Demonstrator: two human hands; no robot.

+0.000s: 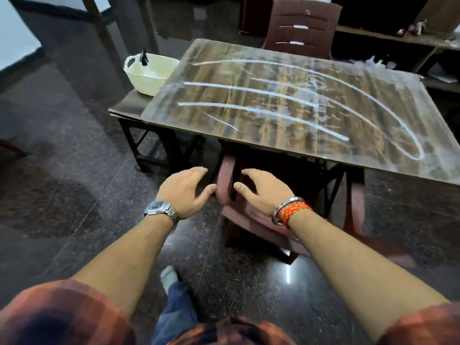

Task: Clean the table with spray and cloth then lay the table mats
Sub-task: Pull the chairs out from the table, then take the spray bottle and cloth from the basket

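A wood-grain table fills the upper right, its top marked with long white chalk-like streaks and smears. To its left a cream plastic basket stands on a low side table, with a black spray nozzle poking out of it. My left hand and my right hand hover in front of the table's near edge, fingers apart, holding nothing. They flank the backrest of a maroon plastic chair tucked under the table. No cloth or mats are visible.
A second maroon chair stands at the table's far side. A dark shelf with small items runs along the back right. The floor is dark polished stone, and my foot is on it.
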